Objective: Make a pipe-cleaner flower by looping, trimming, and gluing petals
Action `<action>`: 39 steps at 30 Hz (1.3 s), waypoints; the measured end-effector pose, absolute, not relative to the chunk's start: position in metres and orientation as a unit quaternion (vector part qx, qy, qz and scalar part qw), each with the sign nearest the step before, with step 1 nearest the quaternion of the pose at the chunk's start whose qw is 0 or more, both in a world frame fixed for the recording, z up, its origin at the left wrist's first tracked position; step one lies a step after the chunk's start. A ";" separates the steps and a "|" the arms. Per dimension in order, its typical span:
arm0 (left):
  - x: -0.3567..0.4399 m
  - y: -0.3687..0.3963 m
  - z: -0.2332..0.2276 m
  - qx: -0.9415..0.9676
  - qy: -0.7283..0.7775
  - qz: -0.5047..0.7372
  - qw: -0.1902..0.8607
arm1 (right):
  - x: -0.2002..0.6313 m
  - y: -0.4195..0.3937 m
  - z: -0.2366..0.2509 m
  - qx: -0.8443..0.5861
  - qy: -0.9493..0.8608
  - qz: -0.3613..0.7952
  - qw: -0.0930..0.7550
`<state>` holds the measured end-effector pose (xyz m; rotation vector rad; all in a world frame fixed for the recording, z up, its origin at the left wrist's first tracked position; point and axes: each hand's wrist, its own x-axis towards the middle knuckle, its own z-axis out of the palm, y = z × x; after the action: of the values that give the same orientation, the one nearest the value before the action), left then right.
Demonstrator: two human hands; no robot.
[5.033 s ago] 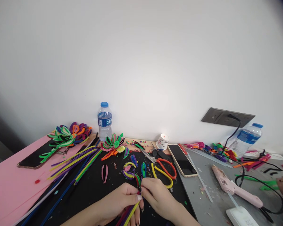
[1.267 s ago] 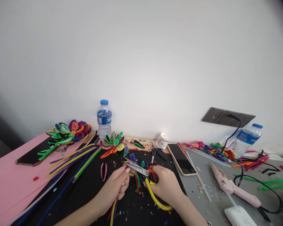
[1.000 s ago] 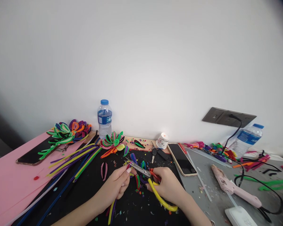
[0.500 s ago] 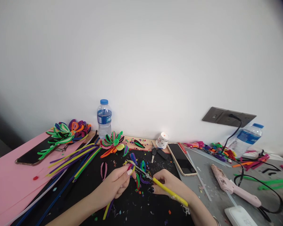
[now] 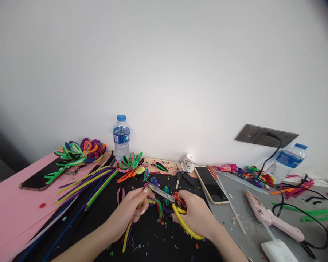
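Head view. Left hand (image 5: 128, 211) closed around a small bundle of pipe cleaners (image 5: 128, 234), yellow and purple, pinched near the upper end between thumb and fingertips; loose tails trailing down toward the near edge of the black mat (image 5: 104, 214). Long axis of the bundle running from near-left up to far-right, top end poking out just beyond the fingertips. Right hand (image 5: 196, 214) gripping scissors (image 5: 171, 203) by the yellow and orange handle loops, fingers curled through them. Blades pointing left and slightly away, tips touching or just beside the bundle's top end at the left fingertips; blades look nearly shut, though whether wire sits between them cannot be told. Cut spot thus lying left of the right hand and right at the left thumb, near the middle of the mat.

Around the hands: bent petal pieces (image 5: 160, 207) and clippings between the wrists. Finished pipe-cleaner flower (image 5: 131, 165) toward the mat's far edge, water bottle (image 5: 121, 136) behind it at the wall. Straight pipe-cleaner stack (image 5: 86, 183) along the mat's left side. Phone (image 5: 211, 183) at the mat's right edge, pink glue gun (image 5: 270, 216) farther right on the grey surface.
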<state>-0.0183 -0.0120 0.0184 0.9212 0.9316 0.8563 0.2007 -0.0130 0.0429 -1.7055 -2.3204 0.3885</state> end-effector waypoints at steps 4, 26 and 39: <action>-0.020 -0.011 0.019 0.397 0.419 0.401 0.711 | 0.202 -0.009 0.040 -0.595 -0.779 0.138 0.139; -0.020 -0.007 0.021 0.302 0.392 0.432 0.754 | 0.192 -0.014 0.039 -0.583 -0.804 0.039 0.109; -0.018 -0.009 0.018 0.352 0.418 0.425 0.722 | 0.193 -0.015 0.036 -0.577 -0.808 0.041 0.107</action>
<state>-0.0177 -0.0092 0.0181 0.7777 0.9233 0.9393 0.1935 -0.0151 0.0361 -1.6998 -2.3805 0.1198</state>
